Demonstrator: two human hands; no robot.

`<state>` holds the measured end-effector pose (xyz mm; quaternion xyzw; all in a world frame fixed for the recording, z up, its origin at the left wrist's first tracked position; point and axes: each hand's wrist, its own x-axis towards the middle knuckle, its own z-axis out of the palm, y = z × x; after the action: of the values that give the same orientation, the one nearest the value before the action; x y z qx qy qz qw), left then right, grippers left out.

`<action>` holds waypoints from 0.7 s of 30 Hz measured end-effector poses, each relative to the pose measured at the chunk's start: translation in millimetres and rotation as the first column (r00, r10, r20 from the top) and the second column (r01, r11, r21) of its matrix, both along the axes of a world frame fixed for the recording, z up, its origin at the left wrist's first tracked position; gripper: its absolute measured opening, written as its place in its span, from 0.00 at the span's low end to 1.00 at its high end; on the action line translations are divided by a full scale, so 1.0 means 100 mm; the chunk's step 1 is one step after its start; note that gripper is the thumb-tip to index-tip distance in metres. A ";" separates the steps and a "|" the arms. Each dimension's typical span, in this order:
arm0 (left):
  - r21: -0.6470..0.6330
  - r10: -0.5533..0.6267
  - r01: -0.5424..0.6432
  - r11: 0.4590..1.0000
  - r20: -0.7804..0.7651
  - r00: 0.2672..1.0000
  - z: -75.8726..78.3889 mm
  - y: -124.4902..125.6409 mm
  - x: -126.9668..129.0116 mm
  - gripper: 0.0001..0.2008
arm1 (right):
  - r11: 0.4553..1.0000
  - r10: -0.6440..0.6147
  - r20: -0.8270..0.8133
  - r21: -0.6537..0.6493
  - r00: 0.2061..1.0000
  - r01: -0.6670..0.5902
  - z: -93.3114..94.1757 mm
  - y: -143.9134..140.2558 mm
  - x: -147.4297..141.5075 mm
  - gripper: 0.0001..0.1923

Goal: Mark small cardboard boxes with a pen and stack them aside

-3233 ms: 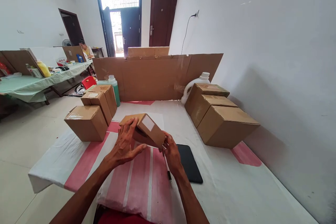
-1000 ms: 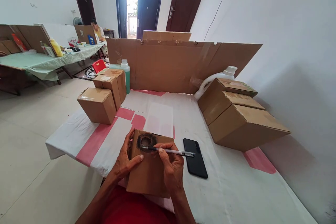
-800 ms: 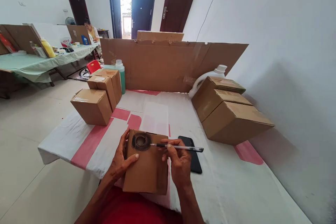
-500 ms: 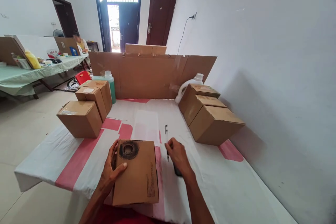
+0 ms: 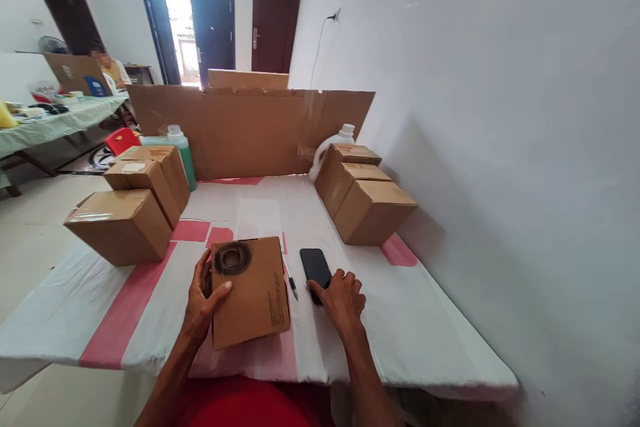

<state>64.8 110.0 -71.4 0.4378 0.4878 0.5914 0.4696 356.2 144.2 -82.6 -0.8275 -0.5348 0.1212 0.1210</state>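
Table [image 5: 425, 340] with white-and-red cloth, cardboard screen [image 5: 250, 130] upright at far edge. Three boxes [image 5: 370, 200] in a row at right, three more [image 5: 125, 213] at left. Marked box [image 5: 250, 290], dark scribbled ring on top, sits at near edge, centre. Left hand [image 5: 203, 300] clamped on its left side, thumb on top. Right hand [image 5: 343, 300] flat, fingers spread, fingertips touching phone [image 5: 315, 263]. Pen [image 5: 290, 278] lies loose between box and phone.
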 end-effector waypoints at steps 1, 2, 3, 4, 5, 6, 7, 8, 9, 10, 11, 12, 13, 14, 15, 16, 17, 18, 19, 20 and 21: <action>0.000 -0.004 0.004 1.000 -0.007 1.000 -0.02 0.04 0.02 0.44 | 0.999 -0.028 -0.007 -0.023 1.000 0.028 -0.01 -0.02 0.04 0.29; 0.002 -0.008 0.008 1.000 -0.008 1.000 -0.05 0.08 0.03 0.43 | 0.998 -0.044 -0.023 -0.041 0.999 0.043 -0.02 -0.02 0.06 0.30; 0.004 -0.013 0.013 1.000 -0.004 1.000 -0.06 0.11 0.05 0.42 | 0.997 -0.053 -0.045 -0.052 0.998 0.051 -0.04 -0.02 0.07 0.31; 0.006 -0.017 0.017 1.000 0.005 1.000 -0.08 0.13 0.06 0.42 | 0.997 -0.060 -0.072 -0.057 0.996 0.056 -0.05 0.00 0.08 0.32; 0.007 -0.021 0.020 1.000 0.014 1.000 -0.09 0.15 0.07 0.43 | 0.996 -0.068 -0.102 -0.059 0.992 0.062 -0.06 0.03 0.08 0.34; 0.005 -0.021 0.021 1.000 0.020 1.000 -0.09 0.15 0.08 0.43 | 0.996 -0.077 -0.137 -0.058 0.988 0.069 -0.07 0.06 0.09 0.36; 0.003 -0.020 0.020 1.000 0.020 1.000 -0.09 0.15 0.08 0.44 | 0.996 -0.085 -0.175 -0.055 0.981 0.076 -0.07 0.09 0.09 0.38; -0.001 -0.016 0.016 1.000 0.013 1.000 -0.09 0.14 0.08 0.44 | 0.996 -0.089 -0.219 -0.049 0.972 0.081 -0.08 0.11 0.10 0.38; -0.005 -0.013 0.013 1.000 0.001 1.000 -0.09 0.13 0.07 0.44 | 0.996 -0.088 -0.267 -0.038 0.960 0.081 -0.09 0.13 0.11 0.36; -0.008 -0.012 0.012 1.000 -0.009 1.000 -0.10 0.12 0.06 0.44 | 0.997 -0.080 -0.322 -0.022 0.943 0.078 -0.11 0.13 0.13 0.32; -0.010 -0.014 0.014 1.000 -0.016 1.000 -0.10 0.11 0.05 0.44 | 0.997 -0.069 -0.380 0.002 0.922 0.075 -0.12 0.12 0.14 0.28; -0.012 -0.018 0.018 1.000 -0.018 1.000 -0.11 0.09 0.04 0.44 | 0.996 -0.058 -0.440 0.032 0.896 0.080 -0.13 0.10 0.15 0.24; -0.013 -0.022 0.022 1.000 -0.016 1.000 -0.12 0.07 0.04 0.44 | 0.994 -0.047 -0.501 0.065 0.864 0.091 -0.15 0.07 0.15 0.22; -0.015 -0.026 0.026 1.000 -0.010 1.000 -0.12 0.06 0.03 0.44 | 0.989 -0.035 -0.556 0.099 0.831 0.108 -0.15 0.02 0.15 0.22; -0.017 -0.030 0.030 0.999 -0.001 1.000 -0.13 0.04 0.02 0.44 | 0.984 -0.022 -0.598 0.129 0.801 0.124 -0.14 -0.05 0.14 0.24; -0.019 -0.031 0.031 0.999 0.007 1.000 -0.13 0.03 0.02 0.44 | 0.975 -0.011 -0.654 0.159 0.756 0.152 -0.11 -0.13 0.11 0.27; -0.021 -0.029 0.030 0.999 0.014 0.999 -0.13 0.02 0.02 0.45 | 0.962 0.007 -0.733 0.190 0.680 0.195 -0.06 -0.23 0.08 0.30; -0.021 -0.028 0.029 0.999 0.019 0.999 -0.12 0.01 0.02 0.45 | 0.943 0.039 -0.825 0.217 0.563 0.252 0.02 -0.33 0.04 0.33; -0.021 -0.026 0.026 0.999 0.020 0.999 -0.12 0.00 0.02 0.45 | 0.918 0.089 -0.908 0.234 0.410 0.319 0.12 -0.43 -0.01 0.34; -0.020 -0.023 0.023 1.000 0.016 1.000 -0.12 -0.01 0.03 0.45 | 0.894 0.152 -0.961 0.234 0.233 0.383 0.24 -0.53 -0.06 0.35; -0.017 -0.019 0.019 1.000 0.009 1.000 -0.11 -0.02 0.03 0.45 | 0.878 0.216 -0.975 0.217 0.053 0.427 0.36 -0.62 -0.11 0.36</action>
<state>67.4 108.5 -82.8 0.4356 0.4867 0.5846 0.4812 345.0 82.7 -46.1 -0.4980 -0.2492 0.5139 0.6525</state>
